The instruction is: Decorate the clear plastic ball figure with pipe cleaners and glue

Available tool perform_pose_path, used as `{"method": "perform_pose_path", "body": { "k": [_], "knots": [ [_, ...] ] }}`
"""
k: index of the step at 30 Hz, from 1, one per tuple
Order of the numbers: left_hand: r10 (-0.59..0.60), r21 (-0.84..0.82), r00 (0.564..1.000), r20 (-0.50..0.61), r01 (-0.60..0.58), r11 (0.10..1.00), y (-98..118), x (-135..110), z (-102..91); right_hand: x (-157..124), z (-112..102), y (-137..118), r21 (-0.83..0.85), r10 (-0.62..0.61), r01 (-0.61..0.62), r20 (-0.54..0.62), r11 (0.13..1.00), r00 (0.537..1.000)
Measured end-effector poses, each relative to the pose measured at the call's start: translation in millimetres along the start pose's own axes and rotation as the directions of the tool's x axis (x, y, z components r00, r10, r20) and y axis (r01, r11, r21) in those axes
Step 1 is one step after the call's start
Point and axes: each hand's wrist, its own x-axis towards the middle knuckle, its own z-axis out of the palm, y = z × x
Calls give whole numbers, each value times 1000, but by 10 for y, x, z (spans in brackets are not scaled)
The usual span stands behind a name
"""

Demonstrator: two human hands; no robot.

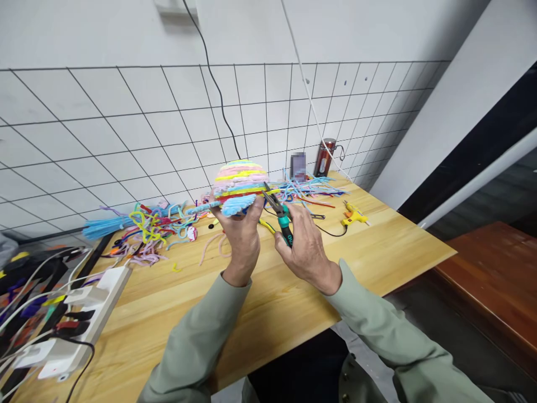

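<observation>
My left hand (243, 238) is wrapped round the lower part of a striped pipe-cleaner craft piece (240, 178), rounded on top with pink, yellow, blue and red bands. A fuzzy light-blue bundle (239, 205) sticks out at its front, between my thumb and fingers. In my right hand (308, 243) are needle-nose pliers (283, 215) with green and black handles. Their jaws point up and left, close beside the piece's right side; whether they touch it I cannot tell. The underside of the piece is hidden by my left hand.
Loose pipe cleaners (146, 226) lie left, more blue ones (310, 187) behind right. A yellow glue gun (353, 215) rests on the wooden table (268, 319). A red-brown flask (325, 157) stands near the tiled wall. A power strip (94, 319) with plugged cables lies at the left edge.
</observation>
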Motion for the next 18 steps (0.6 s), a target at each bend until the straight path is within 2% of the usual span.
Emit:
{"method": "perform_pose_path", "body": {
  "k": [10, 14, 18],
  "knots": [
    [-49, -28, 996, 81, 52, 998, -19, -36, 41, 48, 47, 61, -58, -56, 52, -78, 997, 995],
    [-84, 3, 991, 106, 84, 996, -12, -41, 78, 30, 58, 81, -59, -42, 38, -72, 998, 997],
    [-93, -48, 990, 108, 99, 994, -3, -64, 112, 7, 73, 89, -51, -32, 28, -84, 998, 996]
  ]
}}
